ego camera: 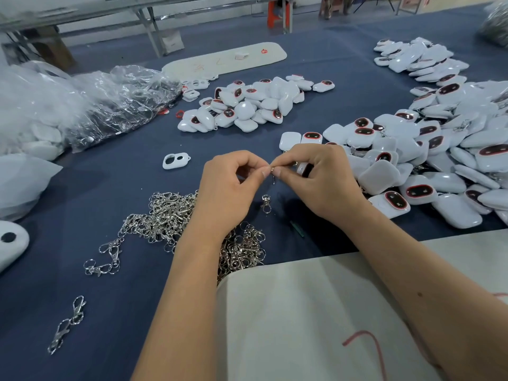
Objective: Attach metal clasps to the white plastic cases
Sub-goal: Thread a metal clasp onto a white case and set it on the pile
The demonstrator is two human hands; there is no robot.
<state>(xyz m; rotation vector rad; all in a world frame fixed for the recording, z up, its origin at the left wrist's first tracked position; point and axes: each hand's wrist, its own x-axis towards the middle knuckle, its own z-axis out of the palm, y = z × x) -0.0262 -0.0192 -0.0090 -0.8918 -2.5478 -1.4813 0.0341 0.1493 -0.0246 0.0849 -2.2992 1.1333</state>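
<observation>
Over the blue table, my left hand (231,188) and my right hand (319,177) meet fingertip to fingertip around a small metal clasp (273,174), which hangs down between them. My right hand also holds a white plastic case (303,169), mostly hidden behind its fingers. My left hand pinches the clasp's ring. A heap of silver clasps (176,218) lies under my left forearm, and one loose clasp (266,204) rests just below my hands.
Piles of white cases lie at centre back (247,105) and along the right (439,160). A single case frame (176,160) sits left of my hands. Clear plastic bags (82,105) fill the left. A beige cloth (316,312) covers the near edge.
</observation>
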